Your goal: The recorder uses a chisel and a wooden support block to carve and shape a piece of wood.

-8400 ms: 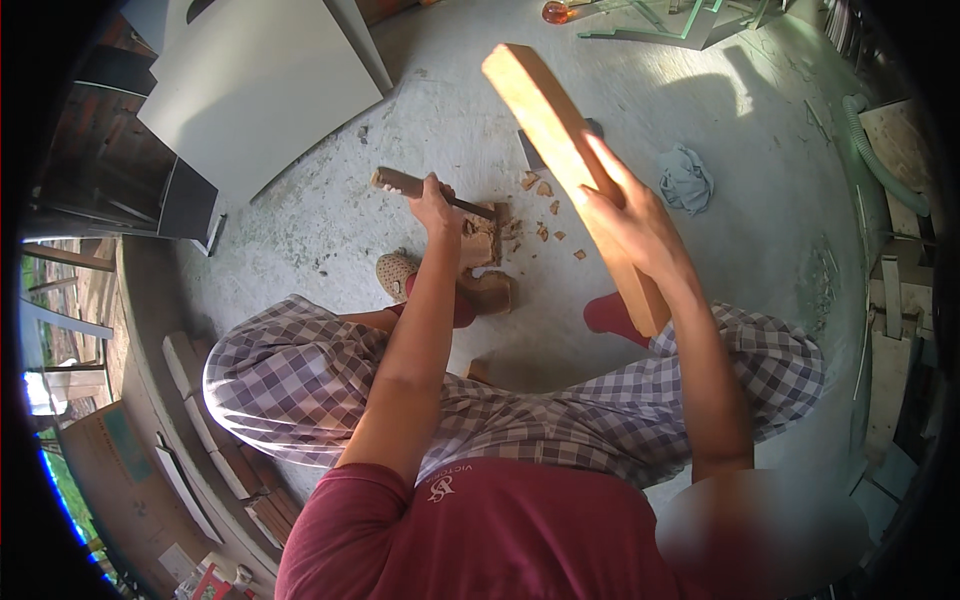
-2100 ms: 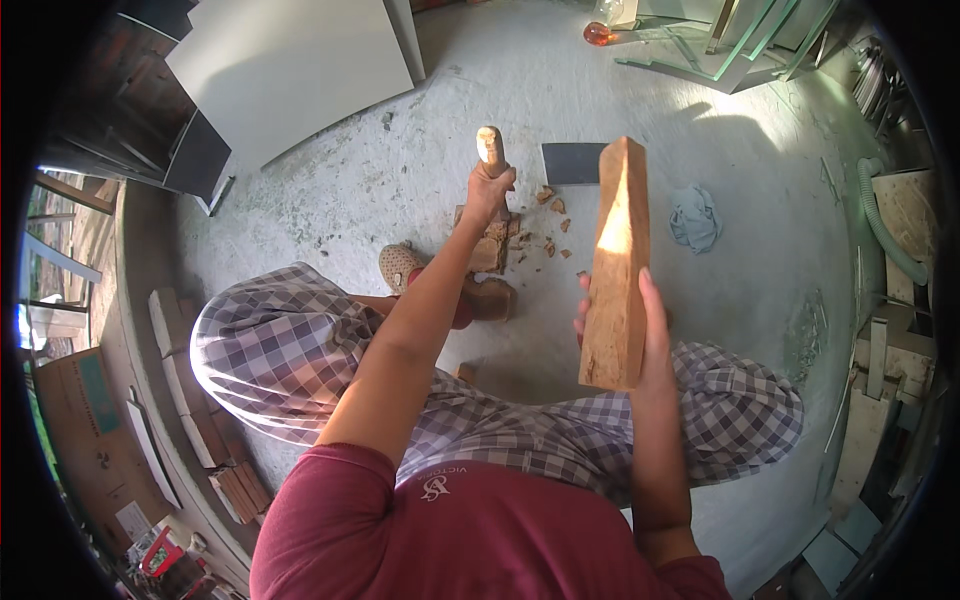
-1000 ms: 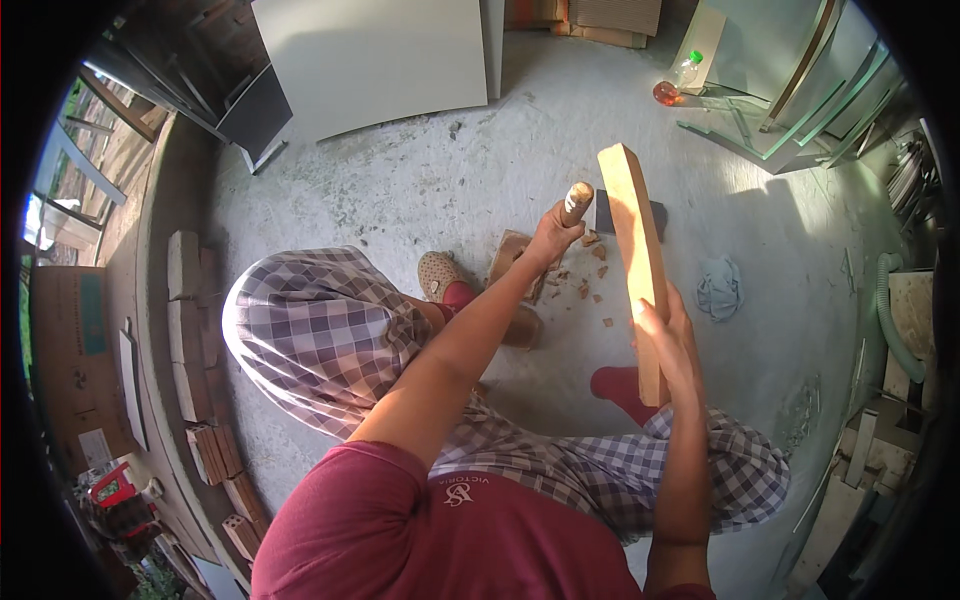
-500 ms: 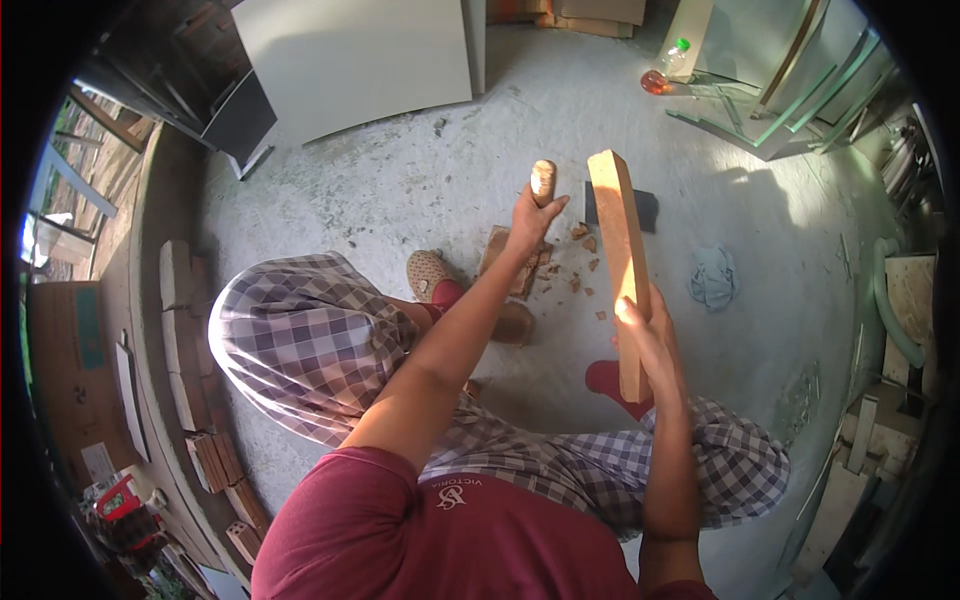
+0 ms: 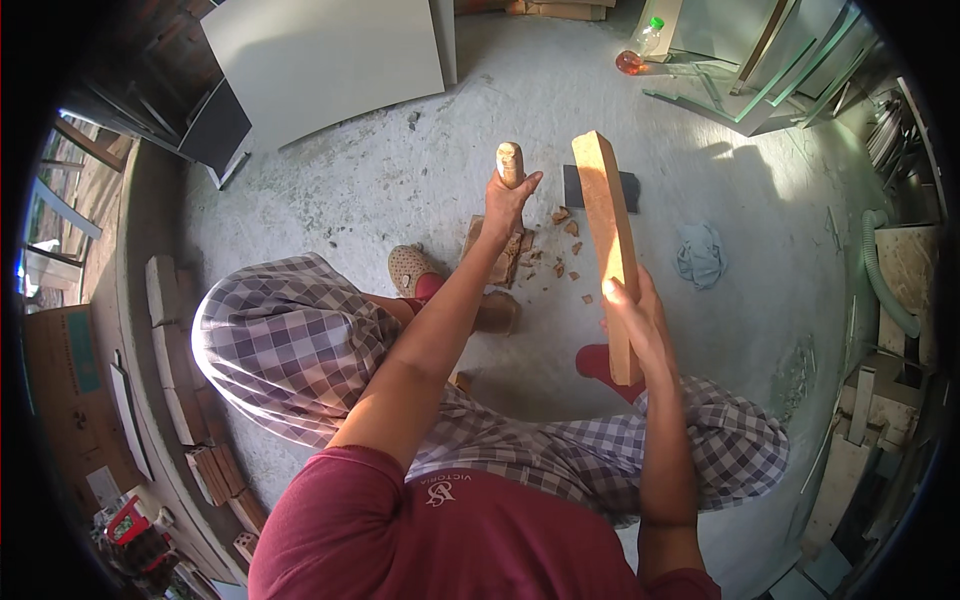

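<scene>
My left hand point(image 5: 508, 207) is closed around a tool with a round wooden handle point(image 5: 510, 160), its top end poking up above the fist. The tool's lower end is hidden by the hand and forearm. Beneath it on the floor lies a brown, rough-edged piece point(image 5: 512, 262), partly covered by my arm, with several broken chips point(image 5: 560, 268) scattered beside it. In my right hand point(image 5: 643, 322) is a long squared wooden bar point(image 5: 604, 205), gripped near its lower end and tilted slightly. The bar's top end stands to the right of the handle, apart from it.
Behind the bar a dark flat piece point(image 5: 632, 190) lies on the concrete. Farther right are a crumpled pale-blue cloth point(image 5: 700, 255), a bottle with red liquid point(image 5: 630, 62) and glass strips point(image 5: 700, 106). A large white panel point(image 5: 330, 60) leans at far left; bricks point(image 5: 182, 400) line the left side.
The whole view has shifted a little, so the scene sits farther left and higher. Both hands keep the same grips; the bar's top is slightly farther from the handle.
</scene>
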A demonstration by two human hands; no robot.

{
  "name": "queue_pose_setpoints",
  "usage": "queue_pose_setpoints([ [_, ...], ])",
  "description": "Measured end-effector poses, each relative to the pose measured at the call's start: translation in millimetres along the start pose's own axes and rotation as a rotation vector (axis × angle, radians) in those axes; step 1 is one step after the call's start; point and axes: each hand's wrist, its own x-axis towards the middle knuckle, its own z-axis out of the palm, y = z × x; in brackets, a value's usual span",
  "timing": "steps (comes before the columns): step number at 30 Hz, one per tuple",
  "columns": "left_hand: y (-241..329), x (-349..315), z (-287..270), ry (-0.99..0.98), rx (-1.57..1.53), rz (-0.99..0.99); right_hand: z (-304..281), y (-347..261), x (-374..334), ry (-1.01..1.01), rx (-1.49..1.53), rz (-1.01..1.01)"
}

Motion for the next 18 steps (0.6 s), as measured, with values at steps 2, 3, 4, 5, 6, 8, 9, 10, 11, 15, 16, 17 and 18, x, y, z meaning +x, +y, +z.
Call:
queue_pose_setpoints([
  [2,-2.5,-0.8,0.0,0.012,0.015,0.004,-0.9,3.7,0.7,0.033,0.000,-0.065],
  [3,-3.8,-1.2,-0.1,0.028,0.031,0.010,-1.3,4.6,1.0,0.036,0.001,-0.063],
  [4,-5.1,-1.3,-1.2,0.026,0.032,0.008,-1.4,5.3,1.6,0.025,-0.003,-0.056],
  [5,-6.1,-0.8,-2.4,0.015,0.022,0.014,-1.3,6.4,2.0,0.014,-0.007,-0.049],
  [6,-7.2,-0.6,-3.6,0.005,0.012,0.021,-0.6,10.3,3.5,0.014,-0.005,-0.047],
  [8,-8.2,-0.7,-1.7,-0.004,0.025,0.016,-0.2,16.7,6.5,0.054,-0.031,-0.089],
  [9,-8.6,-0.9,-0.9,-0.009,0.040,0.012,-1.1,17.1,6.5,0.058,-0.031,-0.087],
  [10,-8.0,-1.4,-0.4,-0.011,0.039,0.011,-1.1,15.4,6.0,0.048,-0.028,-0.069],
  [11,-7.5,-1.8,0.2,-0.016,0.035,0.015,-1.0,14.5,5.8,0.038,-0.026,-0.050],
  [15,-7.6,-1.5,0.2,-0.025,0.083,0.007,0.0,15.0,6.5,0.019,-0.028,-0.061],
  [16,-9.9,0.1,-1.2,-0.026,0.084,0.006,0.5,14.1,6.4,0.013,-0.034,-0.062],
  [17,-12.1,1.8,-2.6,-0.026,0.123,0.013,0.9,13.3,6.3,0.008,-0.040,-0.063],
  [18,-14.2,2.8,-3.6,-0.026,0.161,0.020,1.6,12.5,6.1,0.008,-0.040,-0.063],
])
